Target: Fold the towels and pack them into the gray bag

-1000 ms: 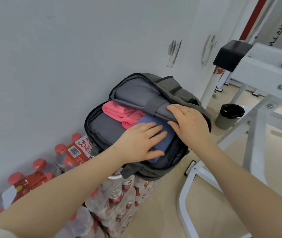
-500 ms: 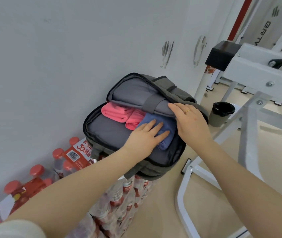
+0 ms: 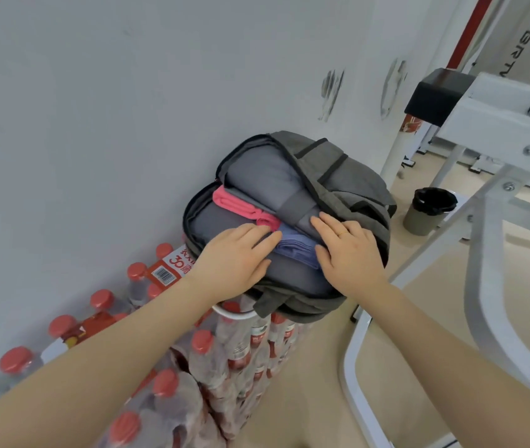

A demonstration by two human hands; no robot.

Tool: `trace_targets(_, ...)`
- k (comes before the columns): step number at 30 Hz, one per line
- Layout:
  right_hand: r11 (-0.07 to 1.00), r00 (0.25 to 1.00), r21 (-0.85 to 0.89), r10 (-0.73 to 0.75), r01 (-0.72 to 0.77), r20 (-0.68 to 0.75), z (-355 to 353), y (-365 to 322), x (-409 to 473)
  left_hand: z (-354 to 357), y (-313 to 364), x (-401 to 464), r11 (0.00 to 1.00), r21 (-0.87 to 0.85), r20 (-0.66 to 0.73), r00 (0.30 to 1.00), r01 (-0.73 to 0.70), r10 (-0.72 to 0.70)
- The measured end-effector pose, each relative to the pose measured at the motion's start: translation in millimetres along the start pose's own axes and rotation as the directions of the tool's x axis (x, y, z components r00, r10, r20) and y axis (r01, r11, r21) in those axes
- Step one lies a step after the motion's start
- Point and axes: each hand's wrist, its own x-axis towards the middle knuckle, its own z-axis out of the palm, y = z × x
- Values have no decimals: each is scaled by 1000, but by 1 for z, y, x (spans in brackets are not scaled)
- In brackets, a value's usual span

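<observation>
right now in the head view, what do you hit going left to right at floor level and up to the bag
red-capped water bottles → left hand → blue towel → right hand → black-lined bin → white metal frame

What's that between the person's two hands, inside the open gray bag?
In the head view, a folded blue towel lies between the left hand and the right hand, tucked in the gray bag beside a pink towel.

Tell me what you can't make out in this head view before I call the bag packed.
- Blue towel: its sides lie under the left hand and right hand, so its fold is unclear.
- Pink towel: its far part is tucked under the inner flap.
- Bag depth: any towels underneath are hidden.
- Bottle pack label: partly covered by the bag.
</observation>
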Motion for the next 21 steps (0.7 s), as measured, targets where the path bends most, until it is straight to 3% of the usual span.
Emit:
trace_targets(2,999,999,-20,47,-47,4,-6,-10,0,-5,-8,-13,999,-8,30,998,50,-50)
trace_targets(5,1000,990,-7,29,-30,-134,-21,-37,2,-17,-18,-36,986,10,69,984,167,-167)
trace_targets(8,972,971,189,-101,143,-216,-30,-78,3,-29,-20,-63,951,-4,62,949,309,-309)
trace_targets(12,856,923,344,-365,385,-125,-22,-127,5,-42,-11,-107,874,28,45,873,485,-486)
trace_targets(14,799,868,381,-496,465,-20,-18,-144,4,-47,2,-133,776,-15,50,776,630,-629)
trace_targets(17,678,745,476,-663,561,66,-9,-164,-4,-53,38,-176,542,-56,17,543,839,-839)
trace_targets(21,455,493,577,-864,679,101,2,-198,-43,-58,113,-228,242,-37,5,242,970,-970)
